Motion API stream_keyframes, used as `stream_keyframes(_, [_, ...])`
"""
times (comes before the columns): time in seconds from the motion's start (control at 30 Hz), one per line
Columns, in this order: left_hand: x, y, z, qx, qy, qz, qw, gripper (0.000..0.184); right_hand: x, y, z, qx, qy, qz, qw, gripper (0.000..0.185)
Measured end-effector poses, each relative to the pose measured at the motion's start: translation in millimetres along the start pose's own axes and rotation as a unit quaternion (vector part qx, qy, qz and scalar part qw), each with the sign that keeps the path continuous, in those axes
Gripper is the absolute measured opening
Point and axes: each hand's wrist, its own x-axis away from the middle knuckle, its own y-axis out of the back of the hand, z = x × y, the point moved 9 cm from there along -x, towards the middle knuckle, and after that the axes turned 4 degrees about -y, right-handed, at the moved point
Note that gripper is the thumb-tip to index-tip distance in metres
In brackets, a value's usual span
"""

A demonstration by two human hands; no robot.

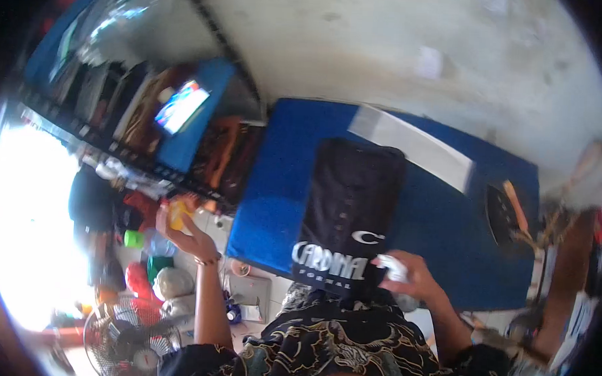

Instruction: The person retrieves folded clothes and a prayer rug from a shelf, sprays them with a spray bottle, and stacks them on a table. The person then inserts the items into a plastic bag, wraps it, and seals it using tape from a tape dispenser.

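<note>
A black folded cloth or bag [354,204] with white "CARDINAL FORMAL" lettering lies on the blue table [268,180], its lower end at the front edge. My right hand [411,277] is closed around a small white crumpled item [393,267] beside the lettering. Off the table's left edge, my left hand [185,233] is raised with fingers apart, a bracelet at the wrist. Something yellow [179,214] shows behind its fingers; no grip on it is visible.
A long white board [413,147] lies along the table's back. An iron-like dark object [501,213] is at the right. Left are a shelf with a lit screen [181,107], a standing fan [132,338] and caps [172,283] low down.
</note>
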Motion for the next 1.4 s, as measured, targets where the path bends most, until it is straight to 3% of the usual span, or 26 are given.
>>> stream_keyframes(0.03, [-19.8,14.7,29.5,-0.047,0.015,-0.011,0.999,0.032,3.7,0.3,-8.0,0.011,0.031,-0.033,0.999,0.036])
stream_keyframes(0.07, [-41.1,28.7,62.1,-0.092,0.032,-0.023,0.995,0.036,10.8,2.0,-32.9,-0.056,-0.007,-0.036,0.998,0.035])
stream_keyframes(0.1, [-57.5,32.8,107.0,-0.133,0.049,0.015,0.99,0.041,16.6,3.2,-40.7,-0.17,-0.017,-0.09,0.981,0.03])
stream_keyframes(0.13, [-70.5,32.5,149.2,-0.17,0.069,0.053,0.982,0.046,17.5,4.3,-35.0,-0.176,0.03,-0.093,0.98,0.037])
stream_keyframes(0.17, [-88.8,23.5,165.7,-0.184,0.024,0.094,0.978,0.05,24.6,7.2,-39.7,-0.209,0.048,-0.176,0.961,0.046])
stream_keyframes(0.2, [-107.7,9.7,182.2,-0.193,-0.021,0.136,0.972,0.054,18.3,3.9,-21.0,-0.196,0.093,-0.171,0.961,0.053])
stream_keyframes(0.27, [-128.4,-20.4,225.3,-0.145,-0.022,0.221,0.964,0.06,13.8,-1.9,-7.7,-0.154,0.099,-0.199,0.963,0.046])
stream_keyframes(0.33, [-140.3,-54.9,243.8,-0.057,-0.142,0.314,0.937,0.068,12.7,14.6,-38.2,-0.049,0.041,-0.252,0.966,0.045])
stream_keyframes(0.4, [-144.7,-74.6,245.9,-0.021,-0.165,0.417,0.893,0.075,11.6,41.9,-69.8,0.091,-0.005,-0.321,0.943,0.045])
stream_keyframes(0.43, [-136.8,-88.7,268.5,-0.059,-0.162,0.481,0.86,0.079,8.8,57.4,-81.0,0.176,-0.017,-0.362,0.915,0.046])
stream_keyframes(0.47, [-139.8,-91.7,273.5,-0.009,-0.145,0.506,0.85,0.085,8.2,74.4,-91.9,0.259,-0.028,-0.401,0.878,0.048])
stream_keyframes(0.57, [-143.1,-81.5,262.1,-0.052,-0.192,0.555,0.808,0.088,9.9,126.0,-150.3,0.353,-0.068,-0.455,0.815,0.054])
stream_keyframes(0.67, [-143.5,-76.7,253.4,-0.15,-0.273,0.524,0.793,0.088,6.7,102.2,-86.2,0.532,0.108,-0.565,0.622,0.053])
stream_keyframes(0.7, [-140.7,-81.8,260.2,-0.162,-0.296,0.512,0.79,0.09,-1.5,79.9,-43.6,0.493,0.147,-0.585,0.627,0.048])
stream_keyframes(0.73, [-137.0,-85.5,264.0,-0.173,-0.319,0.501,0.785,0.092,-18.9,51.6,-10.7,0.417,0.148,-0.558,0.703,0.046])
stream_keyframes(0.8, [-140.1,-82.8,266.7,-0.131,-0.307,0.475,0.815,0.067,-52.8,-19.6,41.4,0.252,0.142,-0.484,0.826,0.041])
stream_keyframes(0.9, [-147.4,-76.4,282.9,-0.085,-0.258,0.459,0.846,0.049,-117.3,-202.7,102.7,0.121,0.196,-0.154,0.961,0.028])
stream_keyframes(0.93, [-150.2,-75.1,285.5,-0.095,-0.238,0.464,0.848,0.043,-133.0,-269.3,111.1,0.095,0.139,-0.015,0.986,0.03])
stream_keyframes(1.0, [-159.1,-61.0,283.7,-0.111,-0.204,0.452,0.861,0.037,-158.8,-363.2,111.5,0.168,0.173,0.178,0.954,0.041])
stream_keyframes(1.03, [-166.0,-46.2,276.8,-0.119,-0.191,0.434,0.873,0.034,-174.2,-396.3,112.6,0.096,0.138,0.228,0.959,0.046])
stream_keyframes(1.1, [-173.1,-15.4,274.1,-0.08,-0.197,0.348,0.913,0.033,-222.5,-438.2,97.0,-0.09,0.098,0.254,0.958,0.048])
stream_keyframes(1.17, [-177.9,24.4,271.0,-0.067,-0.134,0.328,0.933,0.033,-270.4,-465.8,88.7,-0.223,0.031,0.253,0.941,0.059])
stream_keyframes(1.27, [-170.7,91.4,245.1,-0.076,-0.073,0.294,0.95,0.034,-321.4,-500.2,73.9,-0.504,-0.065,0.238,0.828,0.054])
stream_keyframes(1.33, [-162.7,135.0,197.0,-0.146,-0.105,0.283,0.942,0.035,-321.5,-516.7,96.2,-0.461,0.059,0.203,0.862,0.063])
stream_keyframes(1.4, [-138.8,161.8,158.2,-0.19,-0.083,0.339,0.918,0.04,-308.2,-538.7,93.1,-0.492,0.034,0.217,0.843,0.063])
